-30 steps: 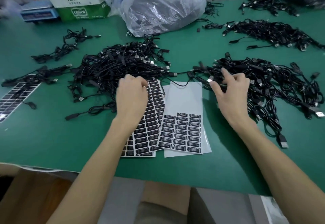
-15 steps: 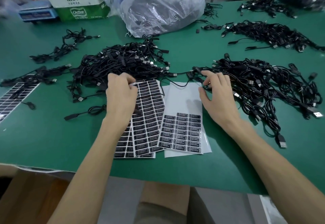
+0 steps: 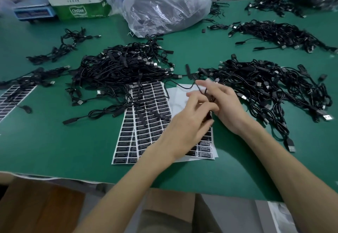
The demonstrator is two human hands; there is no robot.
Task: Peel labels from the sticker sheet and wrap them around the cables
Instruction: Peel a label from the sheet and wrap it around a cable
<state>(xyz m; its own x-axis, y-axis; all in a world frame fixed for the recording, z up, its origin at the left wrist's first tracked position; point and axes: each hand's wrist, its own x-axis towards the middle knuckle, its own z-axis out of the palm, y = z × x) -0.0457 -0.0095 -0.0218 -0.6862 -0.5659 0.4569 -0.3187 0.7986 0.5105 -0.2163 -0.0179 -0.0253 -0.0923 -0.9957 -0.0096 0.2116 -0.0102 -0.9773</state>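
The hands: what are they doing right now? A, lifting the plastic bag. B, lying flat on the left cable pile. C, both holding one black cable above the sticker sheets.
C: the left hand and right hand meet on one black cable over the sticker sheets.

A single wide-angle camera worn on the person's head looks forward and steeply down across the green tabletop [image 3: 45, 141], whose near edge crosses the lower frame with the person's lap below it. The left hand [image 3: 188, 123] and right hand [image 3: 227, 105] sit close to the lens at centre, forearms rising from the bottom of the frame. The far side of the tabletop, where a clear plastic bag [image 3: 164, 4] lies, reaches the top, straight lines bowing toward the edges
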